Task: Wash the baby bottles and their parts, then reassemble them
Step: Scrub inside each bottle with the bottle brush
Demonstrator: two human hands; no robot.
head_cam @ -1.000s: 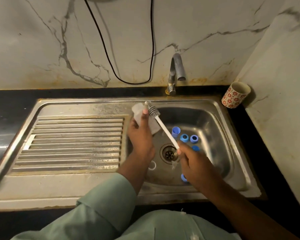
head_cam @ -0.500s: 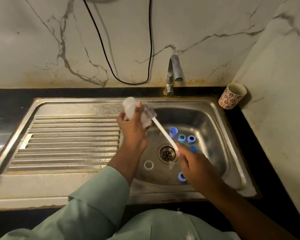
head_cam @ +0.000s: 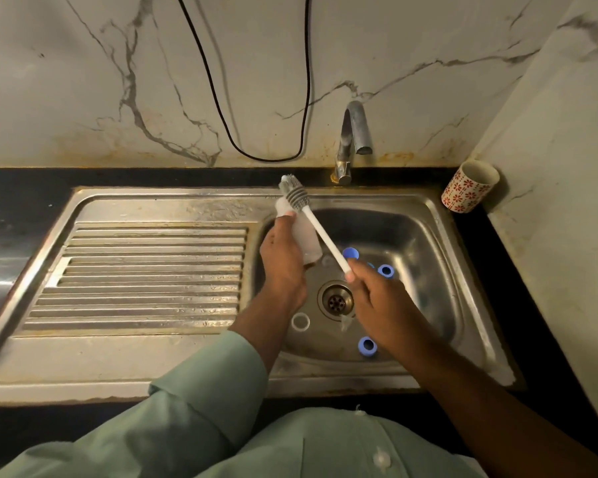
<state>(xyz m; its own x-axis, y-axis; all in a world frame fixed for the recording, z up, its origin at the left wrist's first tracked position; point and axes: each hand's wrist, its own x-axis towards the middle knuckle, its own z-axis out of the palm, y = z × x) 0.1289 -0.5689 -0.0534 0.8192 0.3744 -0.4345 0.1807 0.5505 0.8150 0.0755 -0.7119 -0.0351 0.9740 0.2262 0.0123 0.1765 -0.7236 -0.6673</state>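
Early yet: our left hand point(head_cam: 282, 258) grips a bottle point(head_cam: 302, 236), right hand point(head_cam: 377, 298) grips the brush point(head_cam: 320, 232); blue rings point(head_cam: 366, 346) unwashed, nothing reassembled.

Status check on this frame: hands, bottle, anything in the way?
Left hand grips clear bottle over sink. Right hand holds brush at the bottle's mouth. Blue parts loose in the basin, nothing blocking.

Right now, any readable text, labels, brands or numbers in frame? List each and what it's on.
None readable.
cup: red flower pattern only, no words.
bottle in the left hand: translucent, any markings too blurred to tell.
brush in the right hand: plain white handle, no print visible.
sink and tap: no stamp or brand legible.
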